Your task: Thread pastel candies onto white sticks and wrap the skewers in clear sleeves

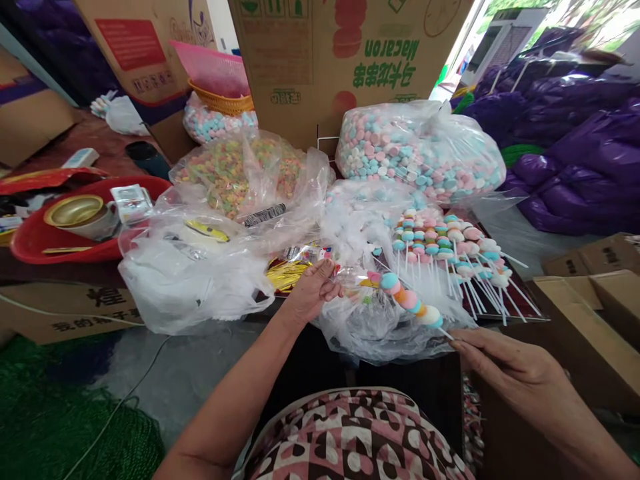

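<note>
My right hand (505,370) pinches the thin white stick of a candy skewer (407,300), which carries several pastel candies in blue, pink, orange and white. My left hand (313,290) has its fingers curled on a small clear plastic wrapper (353,283) at the skewer's far tip. Both hands hover over a crumpled clear plastic bag (380,330). A pile of finished candy skewers (450,250) lies fanned out just beyond, with the sticks pointing right.
Large clear bags of pastel candies (420,150) and multicoloured candies (235,170) stand behind, before a cardboard box (345,53). A red basin (60,233) with a gold bowl sits left. Purple bags (575,147) and cardboard boxes (595,293) lie right. Green netting (60,413) covers the floor.
</note>
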`<control>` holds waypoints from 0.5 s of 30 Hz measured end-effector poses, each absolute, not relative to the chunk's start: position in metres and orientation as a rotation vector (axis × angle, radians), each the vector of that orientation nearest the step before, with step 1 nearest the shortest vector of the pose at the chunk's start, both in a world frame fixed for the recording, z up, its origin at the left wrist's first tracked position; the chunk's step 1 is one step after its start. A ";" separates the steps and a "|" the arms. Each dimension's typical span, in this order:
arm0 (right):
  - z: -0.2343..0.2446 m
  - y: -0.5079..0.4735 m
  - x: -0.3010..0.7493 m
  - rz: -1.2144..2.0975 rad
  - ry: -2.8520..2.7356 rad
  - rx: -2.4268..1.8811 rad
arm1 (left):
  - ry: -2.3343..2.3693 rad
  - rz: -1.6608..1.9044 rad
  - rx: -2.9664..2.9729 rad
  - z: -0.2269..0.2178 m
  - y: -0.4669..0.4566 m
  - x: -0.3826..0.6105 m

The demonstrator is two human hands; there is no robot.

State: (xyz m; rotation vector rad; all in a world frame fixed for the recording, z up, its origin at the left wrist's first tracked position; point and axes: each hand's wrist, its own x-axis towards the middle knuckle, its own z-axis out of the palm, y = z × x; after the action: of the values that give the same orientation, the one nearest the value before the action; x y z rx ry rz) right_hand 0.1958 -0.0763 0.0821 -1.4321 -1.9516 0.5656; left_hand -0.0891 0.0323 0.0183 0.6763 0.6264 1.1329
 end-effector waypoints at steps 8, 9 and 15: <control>0.080 -0.079 0.202 0.417 -1.799 -1.497 | 0.714 1.089 0.796 0.021 0.032 -0.096; 0.078 -0.079 0.201 0.406 -1.777 -1.493 | 0.721 1.090 0.808 0.021 0.032 -0.096; 0.055 -0.081 0.200 0.457 -1.525 -1.559 | 0.764 1.059 0.989 0.024 0.029 -0.099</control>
State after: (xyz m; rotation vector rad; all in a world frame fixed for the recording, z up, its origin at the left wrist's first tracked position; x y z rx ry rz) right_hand 0.1998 -0.0815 0.0548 -1.5593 -1.5249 0.4567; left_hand -0.0992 0.0287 0.0239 0.9893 0.7643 1.0588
